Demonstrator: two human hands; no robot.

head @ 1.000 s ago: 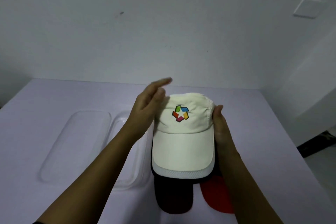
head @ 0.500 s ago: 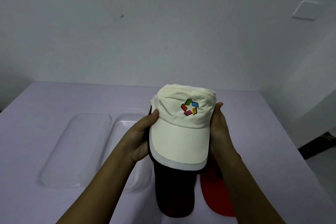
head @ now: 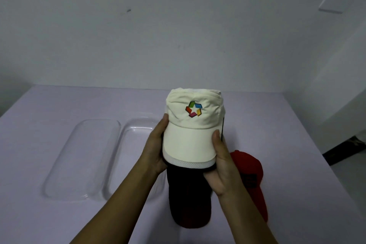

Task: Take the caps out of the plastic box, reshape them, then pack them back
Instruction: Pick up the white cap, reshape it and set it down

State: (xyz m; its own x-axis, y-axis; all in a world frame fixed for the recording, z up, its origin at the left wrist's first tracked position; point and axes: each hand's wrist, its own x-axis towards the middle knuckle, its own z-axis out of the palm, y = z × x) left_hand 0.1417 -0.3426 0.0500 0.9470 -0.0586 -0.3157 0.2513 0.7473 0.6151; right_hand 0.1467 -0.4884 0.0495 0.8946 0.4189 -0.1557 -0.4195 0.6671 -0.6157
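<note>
Both forearms reach forward from the lower edge. The left hand point(head: 156, 150) and right hand point(head: 221, 166) grip the cream cap point(head: 192, 130) at either side of its brim, raised above the table point(head: 39, 214), each thumb pressed on the upper face. The remaining fingers curl underneath and are hidden. A dark cap point(head: 188, 198) is stacked below the cream one; its brim hangs down past the palms and its crown is mostly concealed. A red cap point(head: 249, 174) lies just outside the right palm, partly covered by that wrist. Beyond the left knuckles sits the clear plastic box point(head: 136, 123), its near end cut off by the left forearm, with a clear lid point(head: 83, 160) beside it. Count: three caps, one box, one lid.
</note>
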